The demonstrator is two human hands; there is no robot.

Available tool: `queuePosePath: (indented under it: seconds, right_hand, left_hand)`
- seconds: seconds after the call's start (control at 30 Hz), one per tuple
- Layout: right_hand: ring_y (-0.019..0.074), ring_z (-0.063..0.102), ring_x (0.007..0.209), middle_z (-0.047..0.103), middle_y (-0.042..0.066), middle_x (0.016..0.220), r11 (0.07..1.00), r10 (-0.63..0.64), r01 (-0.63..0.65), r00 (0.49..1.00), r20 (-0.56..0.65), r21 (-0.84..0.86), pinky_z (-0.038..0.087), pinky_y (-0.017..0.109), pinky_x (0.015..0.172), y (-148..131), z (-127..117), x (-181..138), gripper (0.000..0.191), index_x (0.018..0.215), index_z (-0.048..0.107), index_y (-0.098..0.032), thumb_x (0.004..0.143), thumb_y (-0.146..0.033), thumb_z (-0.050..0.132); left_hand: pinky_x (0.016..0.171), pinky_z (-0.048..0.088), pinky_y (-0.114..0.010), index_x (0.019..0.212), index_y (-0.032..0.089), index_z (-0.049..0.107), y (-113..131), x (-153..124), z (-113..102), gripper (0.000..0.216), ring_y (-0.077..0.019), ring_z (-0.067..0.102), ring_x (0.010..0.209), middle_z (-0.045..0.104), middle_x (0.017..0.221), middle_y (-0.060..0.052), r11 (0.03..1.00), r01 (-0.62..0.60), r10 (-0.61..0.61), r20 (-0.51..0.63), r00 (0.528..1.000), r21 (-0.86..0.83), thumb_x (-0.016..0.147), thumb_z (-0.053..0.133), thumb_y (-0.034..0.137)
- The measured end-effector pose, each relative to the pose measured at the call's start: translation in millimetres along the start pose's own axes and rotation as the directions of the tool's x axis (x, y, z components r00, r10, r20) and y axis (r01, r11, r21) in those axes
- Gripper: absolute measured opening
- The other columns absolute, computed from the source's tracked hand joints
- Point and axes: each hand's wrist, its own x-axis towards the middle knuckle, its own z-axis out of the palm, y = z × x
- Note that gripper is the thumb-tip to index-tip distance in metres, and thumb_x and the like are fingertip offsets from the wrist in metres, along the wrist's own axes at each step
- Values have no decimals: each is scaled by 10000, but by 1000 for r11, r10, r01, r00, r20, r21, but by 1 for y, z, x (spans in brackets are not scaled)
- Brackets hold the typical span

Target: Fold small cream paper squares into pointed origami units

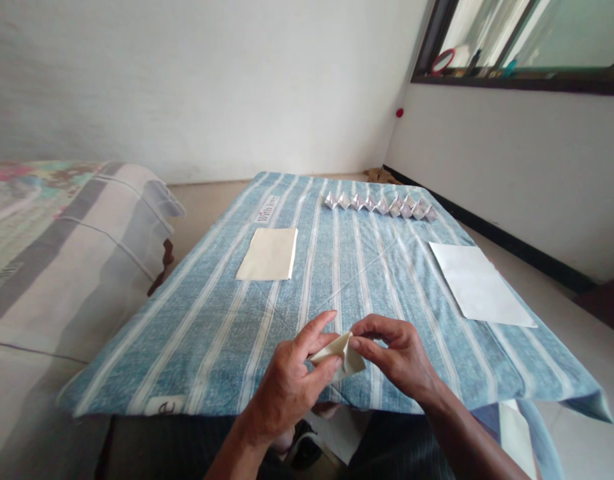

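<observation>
At the lower middle of the frame, the left hand (291, 380) has its thumb pressed on a folded cream paper (355, 363), the forefinger lifted clear above it; the right hand (399, 353), just right of it, has thumb and forefinger clamped together on the paper's upper corner; the paper is thus gripped from both sides, its folds standing partly raised, near the front edge of a blue-and-white striped cloth (211, 327) that fills the middle of the frame; left of centre on the cloth lies a cream paper stack (267, 255), well apart from the hands; toward the upper right of the cloth stands a row of pointed folded shapes (381, 205), pale and silvery, set close side by side; at the right of the frame a white sheet (481, 283) lies flat and slanted near the cloth's edge; a bed (117, 220) with patterned covers takes up the left of the frame; a dark-framed window (527, 75) sits at the upper right.
</observation>
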Motion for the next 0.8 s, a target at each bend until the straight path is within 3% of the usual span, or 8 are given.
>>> queuePosePath:
  seconds: [0.2,0.37,0.57,0.8]
  right_hand:
    - [125,526,627,631,12,669,998,58,-58,998,-9,28,423,256,604,0,1,1,202,727,699,-164,802,-352,689]
    - [118,519,614,624,1,662,992,93,-87,994,-63,86,419,247,591,4,3,2,201,727,691,-170,777,-363,716]
    - [122,540,616,637,-1,674,990,84,-71,991,-106,122,439,254,599,8,4,1,200,745,696,-183,766,-377,737]
    - [132,560,624,641,1,683,988,79,-60,988,-131,143,459,258,597,9,7,1,198,750,691,-191,757,-380,749]
  left_hand:
    - [758,578,-289,1368,171,482,4,0,-1,608,-215,726,872,713,1177,-101,971,155,-144,73,987,-182,785,644,220]
    - [771,572,-304,1312,167,524,0,3,-2,573,-242,719,921,703,1186,-120,919,255,-244,74,967,-300,769,681,264]
    - [707,574,-303,1208,153,592,-1,5,1,518,-253,726,872,733,1092,-121,906,273,-295,-20,955,-325,735,710,327]
    - [671,570,-286,1187,152,596,-4,4,4,474,-222,724,799,746,1025,-102,910,255,-285,-49,957,-327,760,696,334]
